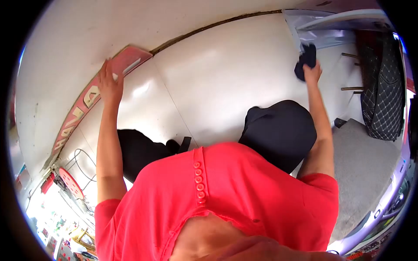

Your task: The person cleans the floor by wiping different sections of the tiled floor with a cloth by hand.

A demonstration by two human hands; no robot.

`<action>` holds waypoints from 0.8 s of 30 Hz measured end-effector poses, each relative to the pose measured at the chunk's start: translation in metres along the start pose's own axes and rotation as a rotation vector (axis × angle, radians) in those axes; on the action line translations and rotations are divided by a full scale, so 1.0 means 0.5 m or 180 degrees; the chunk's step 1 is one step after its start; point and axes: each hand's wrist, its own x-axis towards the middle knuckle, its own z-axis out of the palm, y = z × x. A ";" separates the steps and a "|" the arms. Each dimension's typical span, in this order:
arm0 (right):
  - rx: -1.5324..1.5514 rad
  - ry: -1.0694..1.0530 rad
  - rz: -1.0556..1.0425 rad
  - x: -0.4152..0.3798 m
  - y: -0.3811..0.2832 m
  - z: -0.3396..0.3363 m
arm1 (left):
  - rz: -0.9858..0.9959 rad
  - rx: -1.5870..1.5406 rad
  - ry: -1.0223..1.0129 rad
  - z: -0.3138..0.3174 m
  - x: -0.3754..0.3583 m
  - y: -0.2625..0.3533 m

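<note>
My left hand (110, 83) lies against a red sign board (130, 60) with pale raised letters, which runs along the base of the wall. Its fingers are stretched out over the board, and a small white spot shows beside them. My right hand (312, 72) is closed on a bunched black cloth (308, 55), out to the right over the pale floor (209, 69). The cloth is slightly blurred, and part of it is hidden by the fingers. Between my arms are my bent knees in black trousers (278, 130).
A white wall (87, 30) meets the floor at a dark gap. At the right stand a black quilted cover (385, 87), metal legs (350, 88) and a grey mat (361, 169). Clear plastic sheeting (324, 39) lies far right. A red perforated seat (71, 182) is at lower left.
</note>
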 end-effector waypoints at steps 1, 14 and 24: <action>-0.0407 0.0165 0.0148 -0.049 0.095 0.059 | 0.0039 0.0038 0.0010 -0.001 0.007 0.007; -0.1228 -0.1102 -0.0394 0.036 -0.052 0.223 | -0.0657 0.0896 0.0002 -0.018 0.022 0.089; -0.0919 -0.0604 -0.1668 0.026 -0.365 0.462 | -0.0982 0.0471 -0.0568 -0.194 -0.036 0.101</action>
